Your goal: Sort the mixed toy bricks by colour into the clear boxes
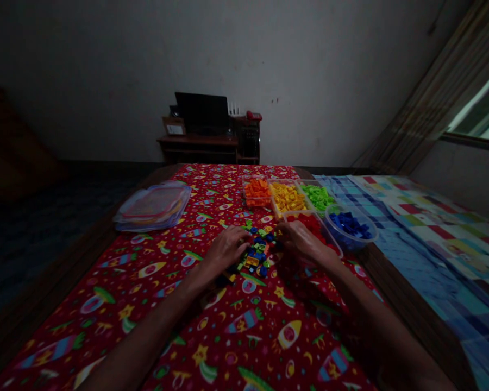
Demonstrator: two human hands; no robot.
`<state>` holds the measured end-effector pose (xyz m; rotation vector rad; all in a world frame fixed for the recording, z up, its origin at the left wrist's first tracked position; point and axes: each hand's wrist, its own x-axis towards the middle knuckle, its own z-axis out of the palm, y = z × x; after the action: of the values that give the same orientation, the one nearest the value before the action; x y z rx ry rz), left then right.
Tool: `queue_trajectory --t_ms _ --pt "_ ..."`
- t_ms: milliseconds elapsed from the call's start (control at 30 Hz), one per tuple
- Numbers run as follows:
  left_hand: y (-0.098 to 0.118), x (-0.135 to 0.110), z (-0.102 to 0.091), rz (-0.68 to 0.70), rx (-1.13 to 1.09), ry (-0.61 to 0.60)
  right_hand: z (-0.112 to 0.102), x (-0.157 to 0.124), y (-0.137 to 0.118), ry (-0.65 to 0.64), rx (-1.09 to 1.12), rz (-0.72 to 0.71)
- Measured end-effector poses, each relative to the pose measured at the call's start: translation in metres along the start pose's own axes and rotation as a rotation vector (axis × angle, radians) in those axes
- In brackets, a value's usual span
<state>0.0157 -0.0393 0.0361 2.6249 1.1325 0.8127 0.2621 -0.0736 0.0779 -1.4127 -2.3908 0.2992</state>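
Apparently well along, the left hand (225, 251) and right hand (300, 239) are flanking the small mixed pile (256, 253) lying between their curled fingertips, any grasp indiscernible, while tubs (350, 243) beyond the fingers are already holding sorted colours.

The left arm (146, 331) and right arm (375, 331) show bare along all their visible length, long and slender. The left hand (224, 251) and right hand (299, 239) are bare too; dim light blurs the fingers.
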Motion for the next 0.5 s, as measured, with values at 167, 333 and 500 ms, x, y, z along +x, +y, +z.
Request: queue_trajectory --t_ms 167,333,500 --pt "0.003 0.007 -0.013 -0.185 -0.249 0.070 0.022 0.005 -0.009 -0.140 -0.193 -0.047" --pt "0.003 0.011 -0.019 -0.335 -0.461 0.150 0.053 0.003 -0.016 0.015 -0.307 -0.186" --pt "-0.002 0.009 -0.023 -0.429 -0.709 0.163 0.066 0.003 -0.010 0.129 -0.330 -0.235"
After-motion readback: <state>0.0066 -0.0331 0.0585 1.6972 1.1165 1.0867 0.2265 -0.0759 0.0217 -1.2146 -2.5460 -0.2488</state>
